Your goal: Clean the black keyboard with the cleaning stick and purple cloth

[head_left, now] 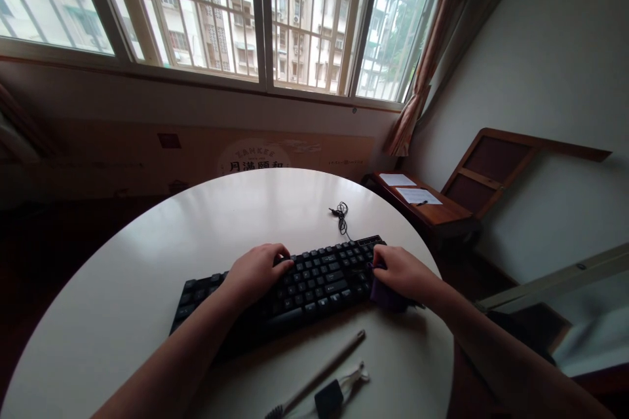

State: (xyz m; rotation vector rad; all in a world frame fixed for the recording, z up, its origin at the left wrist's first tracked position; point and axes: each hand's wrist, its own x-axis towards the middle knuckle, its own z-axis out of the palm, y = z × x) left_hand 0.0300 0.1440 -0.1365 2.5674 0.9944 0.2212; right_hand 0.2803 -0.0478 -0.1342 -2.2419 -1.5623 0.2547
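Note:
A black keyboard (314, 281) lies at a slant on the white round table. My left hand (260, 268) is on its middle, fingers curled over the far side and thumb on the keys, steadying hold of it. At the keyboard's right end, my right hand (400, 268) is closed on a dark purple cloth (386, 296), which hangs below the fingers and touches the keys there. Nearer to me lies a long pale-handled brush (324, 370) with dark bristles at its lower end. Beside it is a small white tool with a black block (328, 398).
The white table (147, 249) has a curved edge. The keyboard's coiled cable (340, 216) lies beyond it. To the right stands a wooden chair (457, 209) bearing papers (419, 196) and a pen. A large cardboard box (314, 150) leans under the barred window.

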